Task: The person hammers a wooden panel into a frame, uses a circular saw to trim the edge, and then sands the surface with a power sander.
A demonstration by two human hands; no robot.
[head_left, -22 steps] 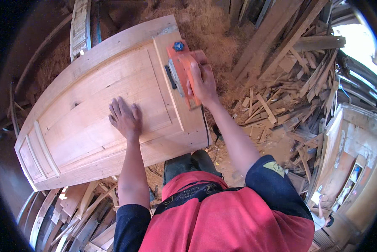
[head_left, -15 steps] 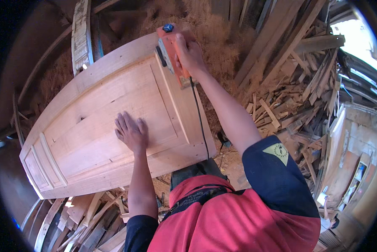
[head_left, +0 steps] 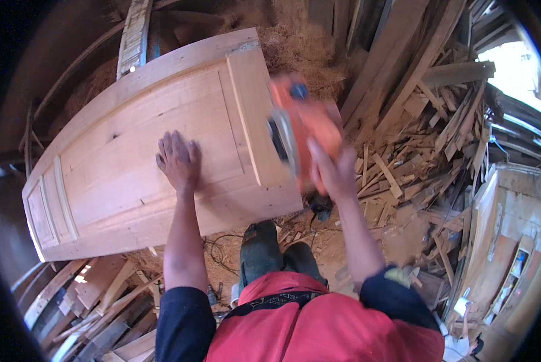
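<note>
A pale wooden panelled door (head_left: 113, 187) lies flat before me, with raised mouldings and a curved look along its far edge. My left hand (head_left: 179, 161) rests palm down on its large panel, fingers spread and holding nothing. My right hand (head_left: 336, 172) is wrapped round an orange electric planer (head_left: 318, 123) with a dark blue knob at its front. Blurred by motion, the planer is tilted beside the door's right end, its sole turned toward the wood. I cannot tell whether it touches the edge.
Offcuts (head_left: 397, 172) are heaped on the right, below long leaning planks (head_left: 403, 60). More scrap boards (head_left: 119, 308) lie at the lower left. Shavings (head_left: 288, 45) cover the ground beyond the door. A post (head_left: 133, 39) meets the door's far edge. At the lower right is another person (head_left: 460, 344).
My right hand has brought the planer off the far right corner, toward me and to the right, and tipped it. My left hand shifted slightly up and left in view.
</note>
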